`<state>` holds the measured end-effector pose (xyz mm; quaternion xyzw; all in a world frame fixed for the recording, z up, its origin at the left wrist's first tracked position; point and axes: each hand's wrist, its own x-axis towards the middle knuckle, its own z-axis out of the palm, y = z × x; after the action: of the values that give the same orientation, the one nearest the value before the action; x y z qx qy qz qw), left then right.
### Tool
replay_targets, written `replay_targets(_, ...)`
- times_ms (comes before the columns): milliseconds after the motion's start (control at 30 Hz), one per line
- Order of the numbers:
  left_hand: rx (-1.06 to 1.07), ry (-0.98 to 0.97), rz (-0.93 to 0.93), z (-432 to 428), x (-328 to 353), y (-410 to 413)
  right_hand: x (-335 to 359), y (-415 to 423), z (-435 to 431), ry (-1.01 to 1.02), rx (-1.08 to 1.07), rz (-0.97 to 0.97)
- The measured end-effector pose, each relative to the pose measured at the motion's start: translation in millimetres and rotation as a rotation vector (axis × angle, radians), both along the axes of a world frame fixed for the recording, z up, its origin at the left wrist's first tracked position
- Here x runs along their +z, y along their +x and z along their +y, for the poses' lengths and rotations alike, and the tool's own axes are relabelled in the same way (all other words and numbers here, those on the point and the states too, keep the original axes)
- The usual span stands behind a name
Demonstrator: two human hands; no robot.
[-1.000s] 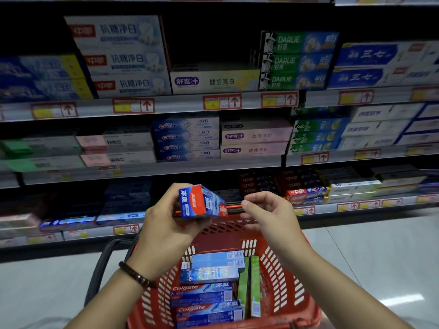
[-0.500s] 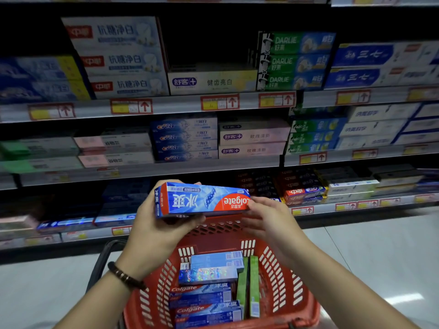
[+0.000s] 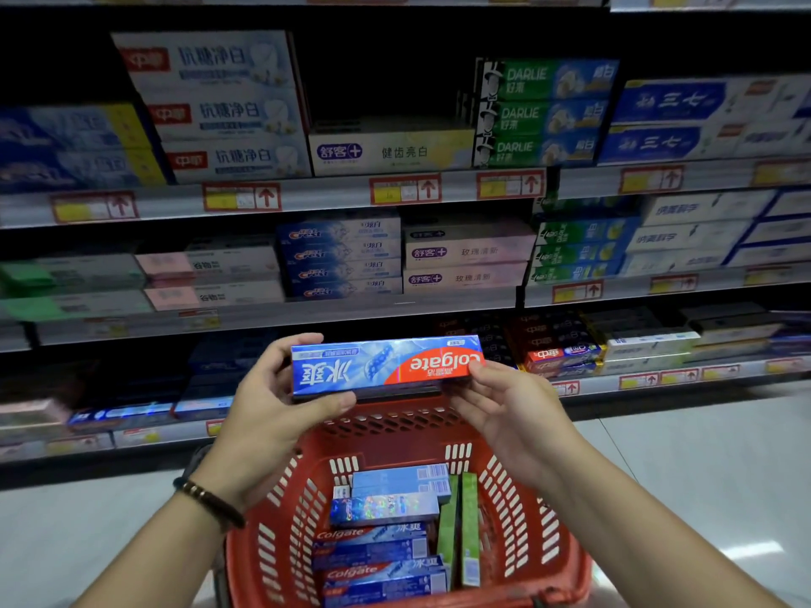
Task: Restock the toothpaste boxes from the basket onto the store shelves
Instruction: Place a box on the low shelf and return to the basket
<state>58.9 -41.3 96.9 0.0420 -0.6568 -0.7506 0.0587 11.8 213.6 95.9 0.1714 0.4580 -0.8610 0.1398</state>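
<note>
A blue and red Colgate toothpaste box (image 3: pixel 382 366) is held level above the red basket (image 3: pixel 522 533), its print upside down. My left hand (image 3: pixel 272 401) grips its left end, thumb underneath. My right hand (image 3: pixel 504 401) holds the right, red end with fingertips. Inside the basket lie several more boxes: two Colgate boxes (image 3: pixel 373 559), a holographic blue box (image 3: pixel 384 506), a light blue box (image 3: pixel 403 478) and green boxes (image 3: pixel 461 533) standing on edge. The store shelves (image 3: pixel 281 318) stand in front, stacked with toothpaste.
Shelf rows carry price tags with red arrows (image 3: pixel 241 197). A dark gap (image 3: pixel 382 81) opens on the upper shelf above a single white box. The lowest shelf (image 3: pixel 636 379) holds red and dark boxes. Pale shiny floor (image 3: pixel 702 467) lies to the right.
The Colgate box has been turned from end-on to lying broadside and level. My right hand has taken hold of its right end.
</note>
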Motion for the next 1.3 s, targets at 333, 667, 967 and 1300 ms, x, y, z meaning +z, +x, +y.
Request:
replay_targets(333,0.081,0.029,-0.051,3,3,-4,0,-1,0,0.012,-0.032,0.0)
replay_targets(667,0.045,-0.11,-0.138,0,4,-4,1,-2,-1,0.026,-0.056,0.058)
replay_targets(967,-0.081,-0.439,-0.177,-5,-9,-7,2,-1,0,0.103,-0.062,0.115)
replay_targets(1300,-0.131,-0.564,-0.167,11,-19,-11,1,1,-5,0.199,-0.055,0.188)
